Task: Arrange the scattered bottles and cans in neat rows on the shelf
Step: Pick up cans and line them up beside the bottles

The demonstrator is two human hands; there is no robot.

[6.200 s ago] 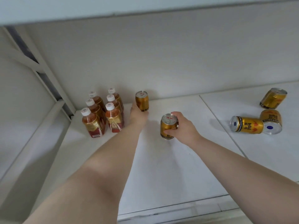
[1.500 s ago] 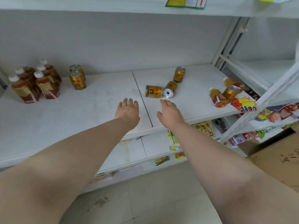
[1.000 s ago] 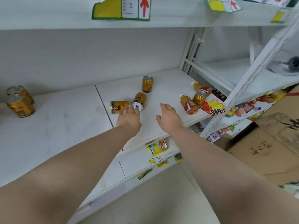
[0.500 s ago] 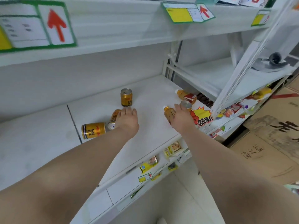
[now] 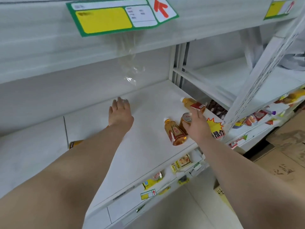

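Two tea bottles lie on their sides on the white shelf (image 5: 148,154): one (image 5: 175,133) near the front edge, one (image 5: 189,102) farther back right. Between them stands a gold can (image 5: 186,119). My right hand (image 5: 197,128) is against this can from the right, thumb on its front, fingers spread. My left hand (image 5: 120,113) reaches to the shelf's back and covers another upright can; only its silver rim (image 5: 125,100) shows at my fingertips. A third gold can (image 5: 74,143) lies on its side, mostly hidden under my left forearm.
The upper shelf edge carries a green-and-yellow price tag (image 5: 115,17), and clear plastic film (image 5: 128,63) hangs below it. A white upright post (image 5: 264,71) and a neighbouring shelf (image 5: 231,80) stand to the right. A promo sticker (image 5: 216,129) hangs on the front edge. Cardboard boxes (image 5: 288,146) sit at right.
The view has swung right, away from the arranged bottles and cans. My left hand moved from the lying cans back onto the upright can. My right hand stays at the can between the bottles.
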